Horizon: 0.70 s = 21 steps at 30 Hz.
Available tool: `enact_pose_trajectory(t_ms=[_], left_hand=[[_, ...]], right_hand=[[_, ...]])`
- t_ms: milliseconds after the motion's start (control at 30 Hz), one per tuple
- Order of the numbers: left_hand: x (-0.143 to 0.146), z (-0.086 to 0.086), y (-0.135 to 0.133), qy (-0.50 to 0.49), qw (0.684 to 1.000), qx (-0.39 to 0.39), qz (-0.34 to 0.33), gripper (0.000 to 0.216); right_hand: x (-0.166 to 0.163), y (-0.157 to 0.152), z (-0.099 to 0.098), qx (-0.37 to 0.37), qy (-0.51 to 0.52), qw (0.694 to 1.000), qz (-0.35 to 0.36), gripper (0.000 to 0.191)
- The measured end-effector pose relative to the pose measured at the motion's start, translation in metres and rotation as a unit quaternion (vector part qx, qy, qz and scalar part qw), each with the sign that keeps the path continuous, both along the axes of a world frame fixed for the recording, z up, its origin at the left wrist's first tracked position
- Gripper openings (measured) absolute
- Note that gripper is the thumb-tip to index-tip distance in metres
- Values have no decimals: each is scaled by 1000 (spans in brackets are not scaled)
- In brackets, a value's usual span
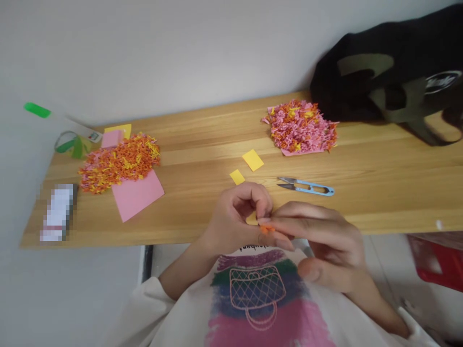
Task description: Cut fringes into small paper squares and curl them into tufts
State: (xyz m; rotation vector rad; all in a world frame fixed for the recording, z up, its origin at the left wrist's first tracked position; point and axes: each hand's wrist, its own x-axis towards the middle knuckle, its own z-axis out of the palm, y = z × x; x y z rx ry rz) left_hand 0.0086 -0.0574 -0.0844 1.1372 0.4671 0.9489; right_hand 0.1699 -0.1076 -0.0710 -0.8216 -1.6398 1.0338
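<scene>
Close to my body, over the table's front edge, my left hand (235, 219) is closed, pinching a small orange piece (266, 229) between thumb and fingers. The piece is mostly hidden, and I cannot make out its exact kind. My right hand (331, 241) meets it from the right. Its fingers are stretched out with the tips at the orange piece, and its thumb stands apart below. Just beyond my hands lie blue-handled thread snips (306, 186), a small yellow paper (238, 177) and a larger yellow paper (253, 160).
A pile of tiny pink and orange pieces (302, 126) sits at the back right, an orange and yellow pile (121, 161) at the left by pink paper (139, 196). A black bag (369, 72) stands far right. A blurred phone-like object (58, 212) lies far left on the wooden table (202, 144).
</scene>
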Motion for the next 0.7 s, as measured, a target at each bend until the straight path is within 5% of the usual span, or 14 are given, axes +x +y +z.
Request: enact_pose_trajectory(t_ms=[200, 333, 400, 500, 600, 700], left_hand=[[-6, -10, 0, 79, 994, -66, 31, 56], [-14, -24, 0, 153, 965, -140, 160, 60], [-21, -32, -1, 211, 933, -153, 249, 60], [-45, -42, 4, 314, 879, -119, 339, 56], [-90, -36, 29, 392, 821, -60, 411, 48], [-147, -5, 68, 492, 738, 12, 462, 42]], right_hand=[[-8, 12, -19, -4, -15, 996, 92, 51], [-35, 24, -31, -39, -144, 979, 138, 81], [-56, 29, -29, -34, -321, 935, 148, 98], [-81, 32, -15, -50, -524, 841, 126, 98], [-82, 38, 0, -64, -533, 833, 139, 83], [-62, 50, 3, -86, -538, 832, 106, 59]])
